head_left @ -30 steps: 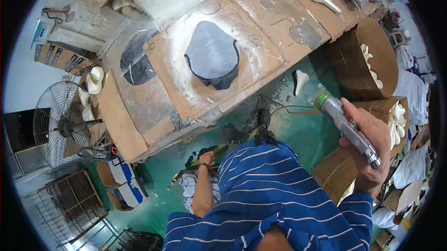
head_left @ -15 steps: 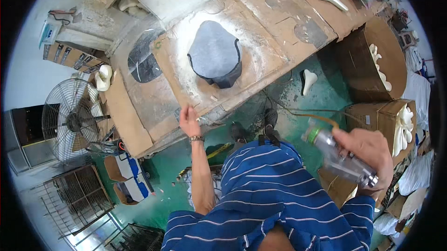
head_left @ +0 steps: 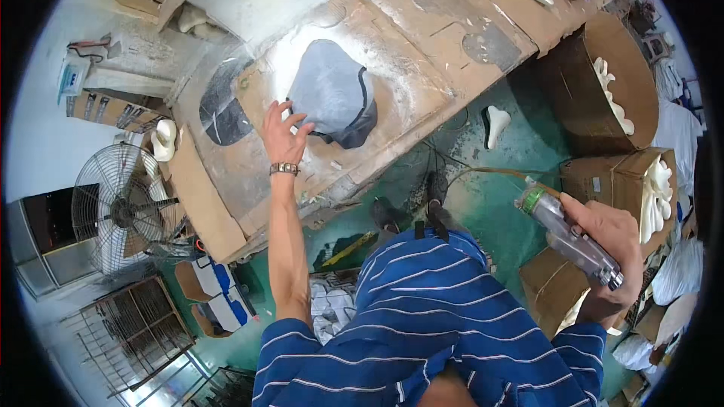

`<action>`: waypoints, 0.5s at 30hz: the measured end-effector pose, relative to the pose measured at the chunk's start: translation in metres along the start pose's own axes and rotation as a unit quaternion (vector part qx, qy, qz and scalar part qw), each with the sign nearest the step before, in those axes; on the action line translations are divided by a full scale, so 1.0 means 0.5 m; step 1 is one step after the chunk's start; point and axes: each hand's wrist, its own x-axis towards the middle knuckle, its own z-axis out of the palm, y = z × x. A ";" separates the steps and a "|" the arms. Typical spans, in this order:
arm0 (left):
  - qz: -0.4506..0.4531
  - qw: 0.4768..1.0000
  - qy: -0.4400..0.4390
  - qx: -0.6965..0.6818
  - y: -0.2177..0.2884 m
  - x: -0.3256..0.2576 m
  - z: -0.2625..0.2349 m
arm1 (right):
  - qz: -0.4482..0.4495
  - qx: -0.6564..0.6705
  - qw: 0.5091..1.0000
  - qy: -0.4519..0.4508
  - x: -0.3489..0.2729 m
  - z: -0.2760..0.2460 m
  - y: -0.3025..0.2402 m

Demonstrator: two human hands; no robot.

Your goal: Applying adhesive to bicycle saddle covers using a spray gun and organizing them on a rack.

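Fingers of the left hand [head_left: 285, 141] stand parted at the left edge of the black-edged grey pad [head_left: 328, 84] on the cardboard-covered surface [head_left: 437, 60]; whether they grip, we cannot tell. We find the right hand [head_left: 615, 235] closed around a green-collared hand tool [head_left: 564, 235]. We judge pad handling in progress, calling for secure edge contact.

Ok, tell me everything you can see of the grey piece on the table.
The grey piece looks like fabric, light on top, rounded at the far end, with black edging on its right side and a darker, folded part at the near end. It lies over cardboard amid white dust; anything underneath is hidden. The spread left hand seems to touch its left edge.
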 end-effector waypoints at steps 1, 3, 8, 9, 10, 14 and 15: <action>-0.010 1.000 -0.016 0.005 -0.001 0.005 -0.002 | 0.005 0.017 1.000 -0.012 0.000 -0.004 0.005; 0.011 1.000 0.000 -0.007 0.002 0.020 -0.008 | 0.045 0.005 0.999 0.005 -0.001 -0.012 0.010; 0.021 1.000 -0.007 0.022 0.054 0.070 -0.050 | -0.002 -0.012 0.999 -0.049 0.003 -0.025 0.033; 0.017 0.999 -0.022 0.029 0.071 0.090 -0.061 | 0.027 -0.021 0.999 -0.008 0.005 -0.028 0.038; 0.020 1.000 0.001 0.004 0.090 0.113 -0.075 | 0.020 -0.021 1.000 -0.004 0.010 -0.030 0.049; 0.097 0.992 0.074 0.013 0.153 0.294 -0.126 | -0.010 0.051 0.998 -0.043 0.024 -0.044 0.085; 0.119 0.988 0.090 0.030 0.170 0.351 -0.130 | -0.011 0.040 0.998 -0.057 0.026 -0.048 0.094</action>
